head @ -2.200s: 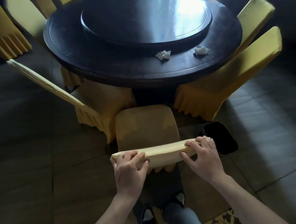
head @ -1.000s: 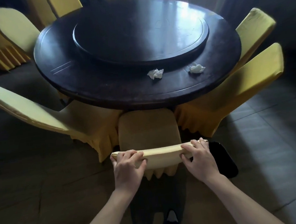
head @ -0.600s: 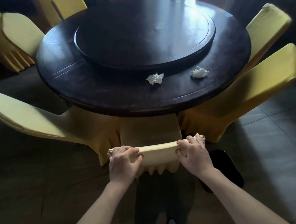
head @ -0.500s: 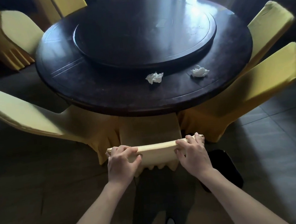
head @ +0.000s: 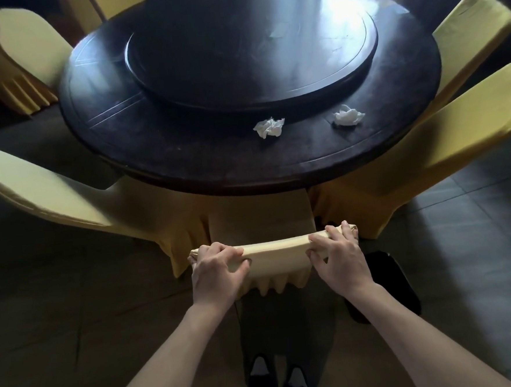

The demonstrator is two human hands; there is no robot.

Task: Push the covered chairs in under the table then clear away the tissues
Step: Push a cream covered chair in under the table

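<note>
Far left of the frame, a covered chair (head: 45, 190) leans out from the round table (head: 185, 165), its back angled toward the lower left and its seat only partly under the rim. It looks like it wants a push later.

Centre now: the left hand (head: 215, 270) is clamped over the left end of the top rail of the middle chair (head: 274, 246), fingers curled over the front, thumb behind. That rail runs side to side across the frame, straight between the two hands, and the table edge lies directly beyond it, toward the top of the picture. So any push goes straight up-frame, square to the rail. The seat is already tucked below the rim, and little more travel looks available.

On the tabletop beyond, one crumpled tissue (head: 269, 127) sits just above centre, near the edge of the raised turntable (head: 209, 75). A second tissue (head: 348, 116) lies to its right, well apart from the first. Both are untouched, out of reach while the hands are on the chair.

The right hand (head: 338, 255) grips the rail's right end the same way, closed on the fabric. It sits nearer the second tissue, I'd say. Just right of it, a dark object (head: 384, 284) lies on the floor, close to the chair's skirt. At right, another covered chair (head: 427, 154) angles outward.
</note>
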